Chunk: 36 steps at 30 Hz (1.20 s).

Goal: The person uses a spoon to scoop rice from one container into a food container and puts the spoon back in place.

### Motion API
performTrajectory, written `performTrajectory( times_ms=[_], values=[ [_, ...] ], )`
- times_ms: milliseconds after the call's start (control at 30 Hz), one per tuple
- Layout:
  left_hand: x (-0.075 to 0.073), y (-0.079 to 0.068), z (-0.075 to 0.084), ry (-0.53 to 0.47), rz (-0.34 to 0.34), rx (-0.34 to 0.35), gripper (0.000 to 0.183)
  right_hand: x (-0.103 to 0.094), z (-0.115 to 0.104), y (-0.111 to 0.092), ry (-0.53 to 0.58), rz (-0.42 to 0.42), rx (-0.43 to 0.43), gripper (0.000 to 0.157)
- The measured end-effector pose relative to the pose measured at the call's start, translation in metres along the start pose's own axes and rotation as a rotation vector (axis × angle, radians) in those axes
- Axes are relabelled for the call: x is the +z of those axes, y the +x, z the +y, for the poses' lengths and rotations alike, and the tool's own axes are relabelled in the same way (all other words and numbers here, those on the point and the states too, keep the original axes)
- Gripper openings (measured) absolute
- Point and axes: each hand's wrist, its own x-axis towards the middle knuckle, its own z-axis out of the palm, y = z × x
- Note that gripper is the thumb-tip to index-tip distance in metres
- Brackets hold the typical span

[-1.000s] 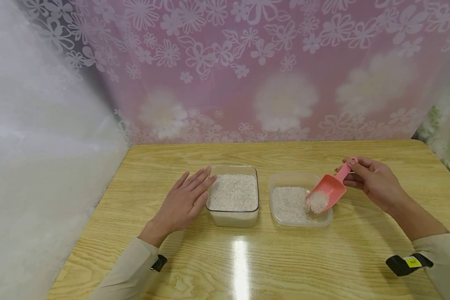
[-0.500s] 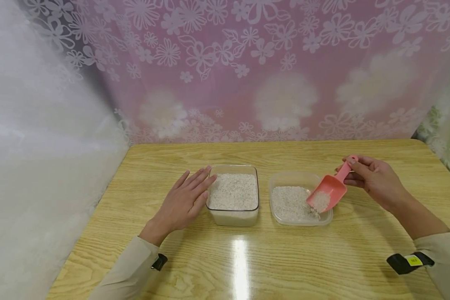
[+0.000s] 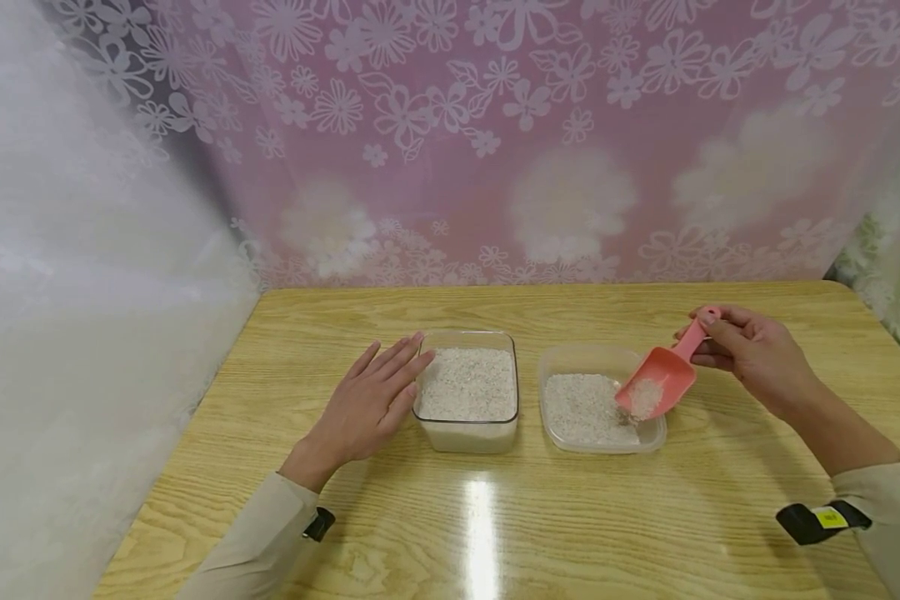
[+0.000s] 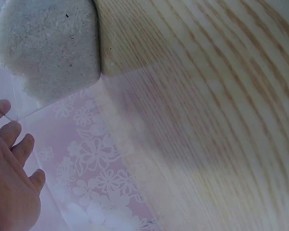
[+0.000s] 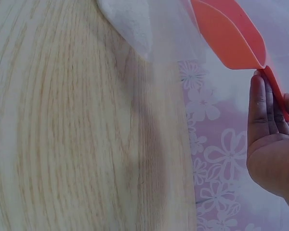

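Note:
My right hand [image 3: 761, 354] pinches the handle of a pink scoop [image 3: 663, 375], thumb on top and fingers beneath. Some rice [image 3: 645, 398] lies in the scoop, whose lip tilts down over the right side of a clear plastic container [image 3: 570, 358]. Rice [image 3: 581, 407] covers most of that container's bottom. My left hand [image 3: 363, 400] rests with straight fingers against the left rim of a dark-rimmed clear container [image 3: 468, 437], filled high with rice. In the left wrist view the fingertips lie at the wall of this container [image 4: 53, 48]. The right wrist view shows the scoop [image 5: 226, 36] from below.
Both containers stand side by side on a wood-grain table [image 3: 390, 533], a narrow gap between them. A pink floral curtain [image 3: 435, 183] hangs behind the table's back edge. White sheeting [image 3: 82, 333] closes off the left side.
My right hand and the scoop have risen slightly and shifted a little right. The rice in the scoop has shrunk as grains fell into the plastic container. My left hand stays in place.

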Motion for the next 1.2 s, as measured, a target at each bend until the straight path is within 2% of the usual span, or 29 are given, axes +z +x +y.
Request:
performTrajectory(
  times_ms=[100,700,1000,1200],
  values=[
    [0.0,0.0,0.0,0.007,0.005,0.004,0.049,0.0,-0.002,0.0,-0.04,0.015,-0.01,0.022],
    [-0.001,0.0,0.001,-0.01,-0.013,-0.011,0.048,0.002,-0.003,0.002,-0.048,0.029,-0.074,0.022],
    [-0.001,0.001,0.001,-0.018,-0.007,-0.012,0.048,0.005,-0.002,0.003,0.007,0.028,-0.124,0.022],
    [-0.001,0.001,0.001,-0.018,-0.011,-0.009,0.048,0.009,-0.002,0.003,-0.062,0.039,-0.175,0.021]
  ],
)
